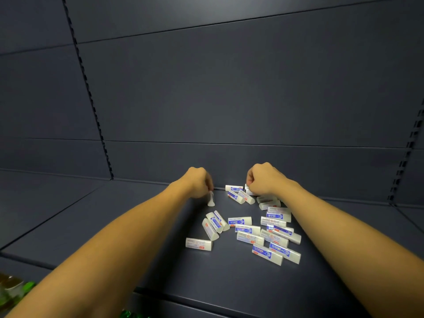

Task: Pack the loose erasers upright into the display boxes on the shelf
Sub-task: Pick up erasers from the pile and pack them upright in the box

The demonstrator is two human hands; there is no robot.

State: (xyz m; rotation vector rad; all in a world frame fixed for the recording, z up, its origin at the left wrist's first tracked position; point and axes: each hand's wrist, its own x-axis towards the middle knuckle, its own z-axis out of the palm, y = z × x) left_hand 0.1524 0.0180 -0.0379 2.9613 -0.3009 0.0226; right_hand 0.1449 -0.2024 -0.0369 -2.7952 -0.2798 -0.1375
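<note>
**Both hands picking at back of pile, no box in sight**

While both arms are reaching to the back of the shelf (114, 226), risks are stacking up, L to R. Left hand (199, 182) is curling its fingers round one eraser (211, 199), holding it roughly upright w/ lower end touching or just above the deck; grip looks like a fingertip pinch only, so it's prob going to slip or topple if let go. Loose erasers (252, 228) are lying flat in a scatter between the forearms, some overlapping, so a wrist sweep is likely knocking them around. Right hand (263, 180) is closing over erasers at the pile's rear; exactly what it's gripping, can't tell. Display boxes aren't showing anywhere, so packing isn't started imo.
</note>
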